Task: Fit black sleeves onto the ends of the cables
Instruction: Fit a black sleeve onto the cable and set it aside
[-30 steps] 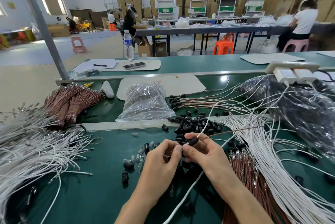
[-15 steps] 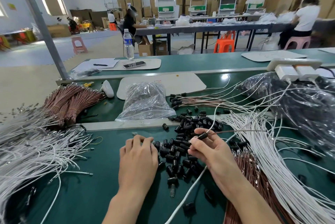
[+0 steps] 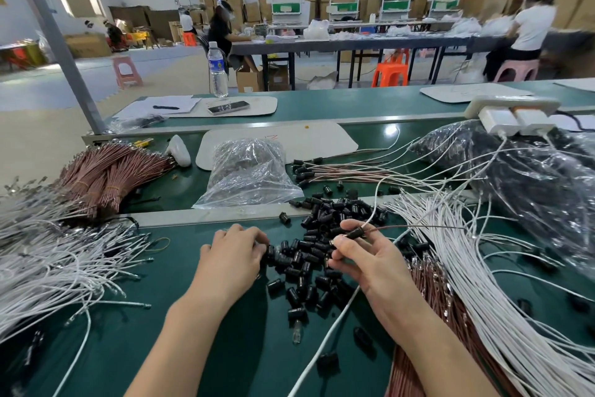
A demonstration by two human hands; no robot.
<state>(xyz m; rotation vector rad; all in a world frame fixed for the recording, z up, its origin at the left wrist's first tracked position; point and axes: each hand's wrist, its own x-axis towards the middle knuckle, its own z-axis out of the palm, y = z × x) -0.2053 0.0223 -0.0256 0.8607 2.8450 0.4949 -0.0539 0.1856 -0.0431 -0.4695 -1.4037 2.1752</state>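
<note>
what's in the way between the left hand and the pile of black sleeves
Nothing visible: the left hand has its fingertips at the left edge of the pile of black sleeves. The right hand pinches a sleeved brown cable further right.

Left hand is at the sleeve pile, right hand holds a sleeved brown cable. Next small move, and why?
Probably pinch one sleeve from the pile of black sleeves with the left hand: its fingertips sit at the pile's edge, grip unclear. The right hand pinches a brown cable whose end already wears a black sleeve.
</note>
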